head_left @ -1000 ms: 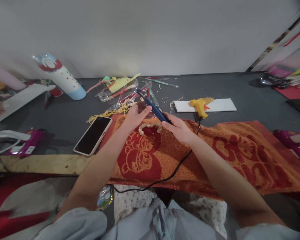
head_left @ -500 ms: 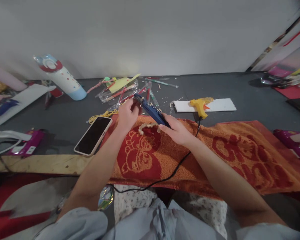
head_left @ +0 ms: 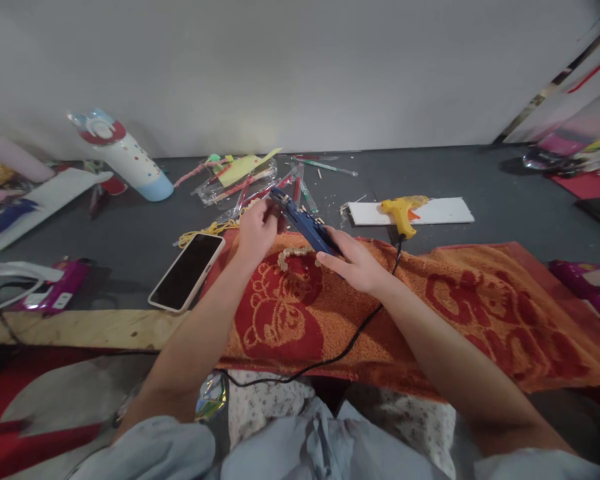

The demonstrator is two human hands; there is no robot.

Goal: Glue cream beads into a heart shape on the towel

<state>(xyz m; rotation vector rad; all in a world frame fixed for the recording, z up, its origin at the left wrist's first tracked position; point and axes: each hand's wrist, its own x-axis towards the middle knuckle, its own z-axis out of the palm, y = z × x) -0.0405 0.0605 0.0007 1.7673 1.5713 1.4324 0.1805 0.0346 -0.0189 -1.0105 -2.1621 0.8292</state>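
Note:
A long dark blue stapler-like tool (head_left: 305,223) lies slantwise in my right hand (head_left: 353,261), its metal-looking tip pointing up and left. My right fingers wrap its near end, with the thumb along the lower side. At the tip is my left hand (head_left: 258,228), fingers curled in a pinch; what they hold is hidden. Beneath the tool, a knobbly beige strand (head_left: 294,253) curves over the orange and red towel (head_left: 280,313).
A yellow glue gun (head_left: 401,212) rests on a white strip (head_left: 445,211), its black cord (head_left: 350,343) crossing the towel. Left of the towel lies a phone (head_left: 186,272). Behind are plastic-wrapped sticks (head_left: 243,183), yellow string (head_left: 195,235) and a tilted-looking bottle (head_left: 130,160).
My right thumb and fingers have shifted slightly on the blue tool. Both hands otherwise keep nearly the same place, and nothing else has visibly moved.

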